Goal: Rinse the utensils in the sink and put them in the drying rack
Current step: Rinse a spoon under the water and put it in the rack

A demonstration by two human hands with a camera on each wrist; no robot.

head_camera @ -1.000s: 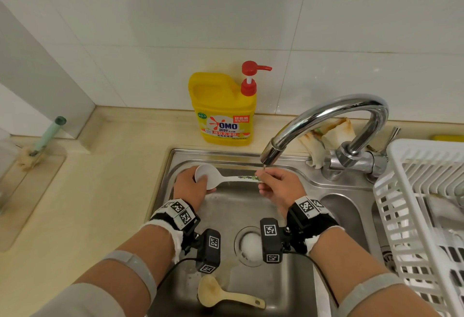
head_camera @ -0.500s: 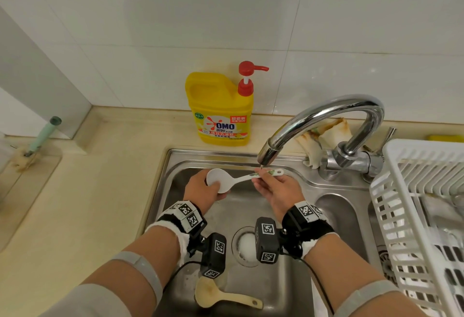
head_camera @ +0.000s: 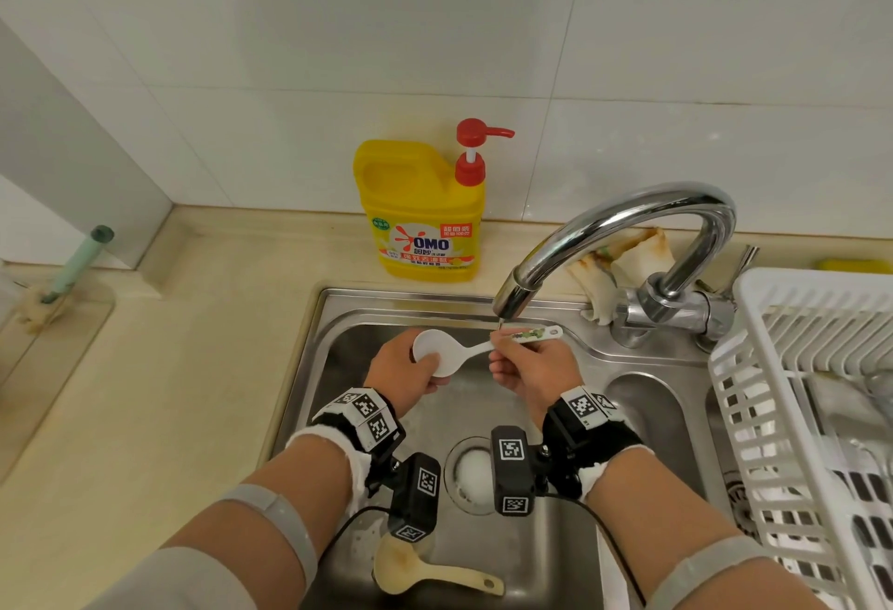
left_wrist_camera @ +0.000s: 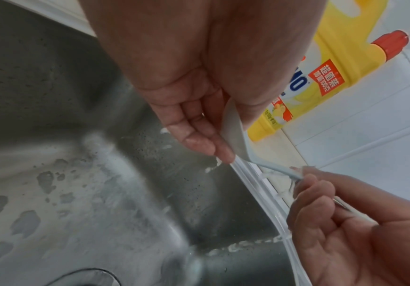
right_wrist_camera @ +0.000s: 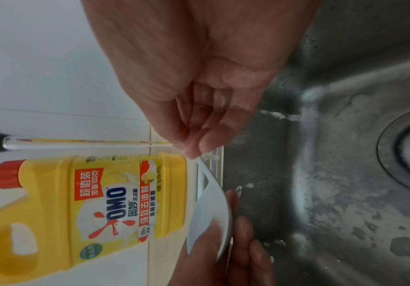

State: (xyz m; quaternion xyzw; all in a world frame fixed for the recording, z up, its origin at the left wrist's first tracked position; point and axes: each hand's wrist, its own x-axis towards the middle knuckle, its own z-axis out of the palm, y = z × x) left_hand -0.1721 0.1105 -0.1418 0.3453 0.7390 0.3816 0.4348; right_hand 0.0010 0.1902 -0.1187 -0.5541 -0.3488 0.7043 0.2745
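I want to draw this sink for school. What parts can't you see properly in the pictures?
- Drying rack: the head view's right edge cuts it off; what lies inside is unclear.
- White spoon: the left hand covers part of its bowl, the right hand part of its handle.
- Beige spoon: the left wrist camera hides the top of its bowl.
- Cloth: the tap hides part of it.

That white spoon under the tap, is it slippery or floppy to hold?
Probably slippery: water from the tap runs onto the white spoon. Likely stiff, since it stays straight between the left hand and right hand. Seemingly light plastic.
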